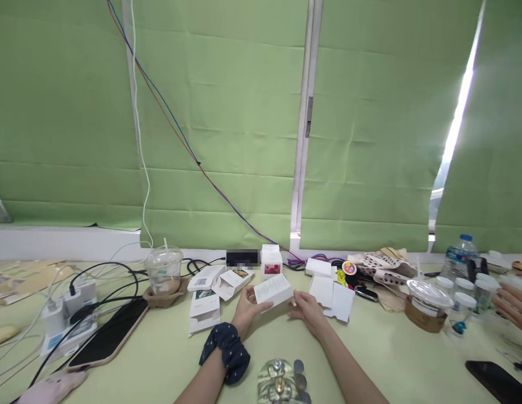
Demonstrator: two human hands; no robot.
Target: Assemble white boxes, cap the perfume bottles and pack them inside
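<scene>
A small white cardboard box (273, 290) with fine print on its upper face is held above the table, slightly tilted. My left hand (247, 310), a dark dotted scrunchie (225, 352) on its wrist, grips the left end with the thumb along the near side. At the right end, the thumb and fingers of my right hand (306, 311) are closed against the edge; whether a flap sits between them is too small to tell. Left of the hands lie opened white boxes (204, 310) (232, 283). An unfolded white box (332, 294) lies to the right.
Behind my hands stands a white box with red fruit print (271, 262). A phone (111, 332), cables and a plastic cup (164, 272) are left. Rightward are a lidded bowl (428, 306), small jars (463, 306) and another person's hand (513, 306). Glass-like bottles (278, 381) stand nearest me.
</scene>
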